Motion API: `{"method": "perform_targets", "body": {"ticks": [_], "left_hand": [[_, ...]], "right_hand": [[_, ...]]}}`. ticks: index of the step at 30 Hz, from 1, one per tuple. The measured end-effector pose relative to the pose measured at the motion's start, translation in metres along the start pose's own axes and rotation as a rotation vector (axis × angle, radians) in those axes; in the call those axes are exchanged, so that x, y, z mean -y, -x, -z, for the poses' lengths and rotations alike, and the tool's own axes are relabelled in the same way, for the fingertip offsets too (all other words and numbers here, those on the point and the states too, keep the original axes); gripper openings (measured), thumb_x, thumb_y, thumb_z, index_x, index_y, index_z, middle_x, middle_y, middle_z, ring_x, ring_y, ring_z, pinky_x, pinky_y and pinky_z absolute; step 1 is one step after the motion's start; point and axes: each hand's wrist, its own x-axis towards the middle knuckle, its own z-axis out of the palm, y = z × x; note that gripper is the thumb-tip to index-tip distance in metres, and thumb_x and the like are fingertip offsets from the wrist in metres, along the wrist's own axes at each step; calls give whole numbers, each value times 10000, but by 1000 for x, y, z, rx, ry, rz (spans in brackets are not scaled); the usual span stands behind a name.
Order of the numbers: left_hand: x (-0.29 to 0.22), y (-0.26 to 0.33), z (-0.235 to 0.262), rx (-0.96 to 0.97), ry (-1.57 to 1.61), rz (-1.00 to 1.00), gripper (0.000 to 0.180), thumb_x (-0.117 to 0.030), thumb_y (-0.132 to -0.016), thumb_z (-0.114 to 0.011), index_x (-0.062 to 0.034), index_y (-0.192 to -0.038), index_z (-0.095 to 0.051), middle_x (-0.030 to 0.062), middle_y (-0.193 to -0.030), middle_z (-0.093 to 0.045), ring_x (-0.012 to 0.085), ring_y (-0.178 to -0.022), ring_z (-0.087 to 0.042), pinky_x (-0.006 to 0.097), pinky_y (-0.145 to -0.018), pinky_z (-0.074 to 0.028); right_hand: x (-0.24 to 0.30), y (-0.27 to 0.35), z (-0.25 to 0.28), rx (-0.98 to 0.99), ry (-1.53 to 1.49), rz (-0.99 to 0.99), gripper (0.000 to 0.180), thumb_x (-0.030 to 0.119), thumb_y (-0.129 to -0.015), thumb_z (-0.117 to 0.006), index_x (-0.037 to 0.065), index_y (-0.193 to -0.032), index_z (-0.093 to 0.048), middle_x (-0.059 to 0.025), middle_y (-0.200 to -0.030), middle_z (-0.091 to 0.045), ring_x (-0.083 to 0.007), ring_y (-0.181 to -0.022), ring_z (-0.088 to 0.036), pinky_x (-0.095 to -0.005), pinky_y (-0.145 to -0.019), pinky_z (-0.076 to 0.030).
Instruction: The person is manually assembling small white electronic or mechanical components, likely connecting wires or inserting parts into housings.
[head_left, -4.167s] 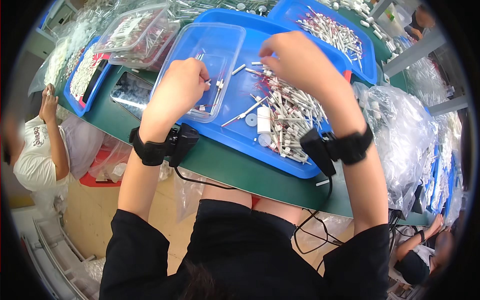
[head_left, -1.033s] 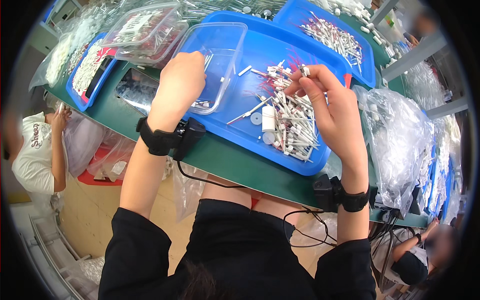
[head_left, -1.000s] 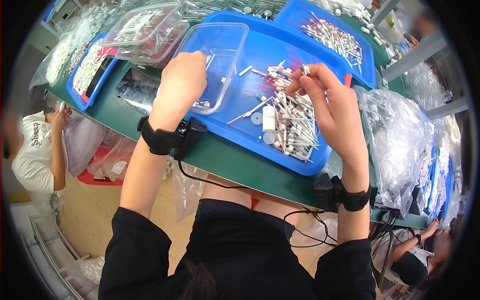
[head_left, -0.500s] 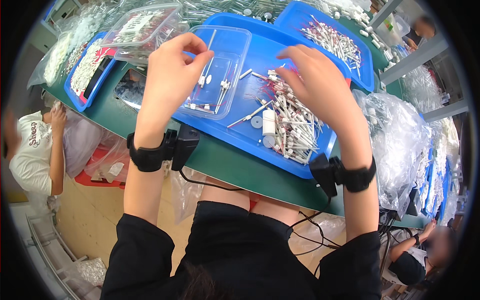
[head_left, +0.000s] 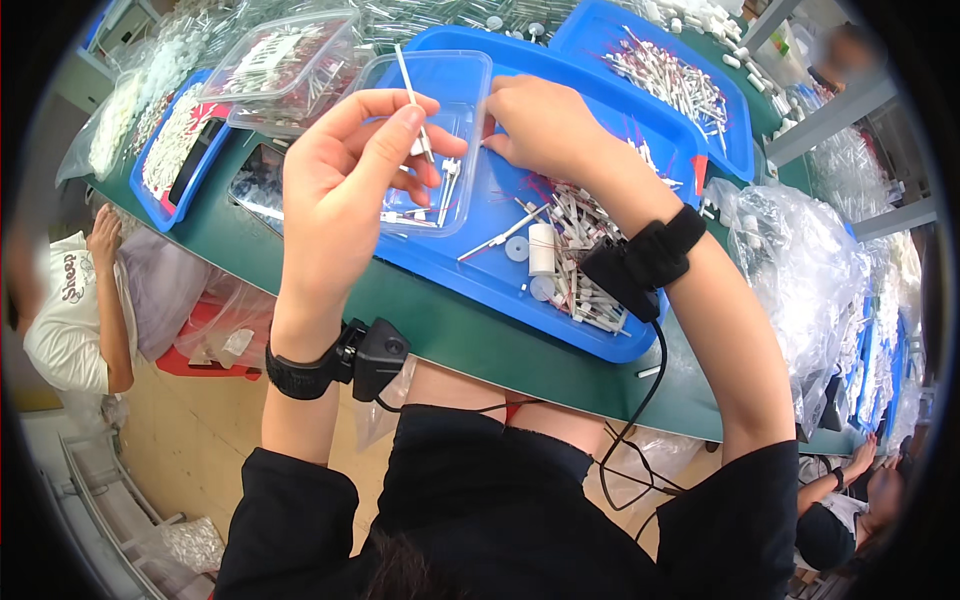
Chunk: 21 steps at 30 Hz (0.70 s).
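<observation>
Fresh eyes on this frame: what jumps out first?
The raised left hand, centre frame, pinching a thin white plastic stick upright above the clear plastic box. Beside it, the right hand reaches over the large blue plastic tray, where a heap of small white and red stick parts lies. Black wrist straps with small devices sit on both forearms.

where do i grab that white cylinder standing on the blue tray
Grip the white cylinder across its round side wall, coming straight down from above. It stands upright on the blue tray, with a bare gap on its left.
</observation>
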Motion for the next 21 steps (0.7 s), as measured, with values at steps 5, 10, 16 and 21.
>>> {"method": "perform_targets", "body": {"ticks": [5,10,16,21], "left_hand": [[4,10,-15,-4,208,25,159,-131,-947,-589,4,-1027,-609,131,-885,-692,115,-710,-619,236,-632,-503],[-2,21,-30,35,60,-43,140,-84,-937,-591,21,-1014,-643,108,-889,-678,146,-729,-627,252,-697,-501],[1,22,-48,48,-565,-420,149,46,-849,-619,9,-971,-696,84,-822,-659,127,-686,-606,235,-594,-469],[1,21,-56,58,-602,-446,124,57,-836,-626,14,-926,-699,81,-813,-660,119,-641,-583,232,-555,-456]], "right_hand": [[-19,21,21,-366,95,5,135,135,-833,-611,35,-923,-620,-124,-904,-635,-313,-878,-619,-403,-756,-502],[20,79,78,-312,-563,-130,105,64,-933,-533,0,-1004,-576,-87,-836,-662,-156,-752,-628,-261,-703,-489],[38,122,65,-417,-1117,-106,152,13,-933,-556,-74,-1043,-615,-100,-918,-658,-129,-827,-628,-242,-734,-503],[37,135,60,-477,-1123,-123,142,-7,-923,-561,-71,-1036,-617,-105,-941,-659,-142,-827,-644,-243,-724,-510]]}}
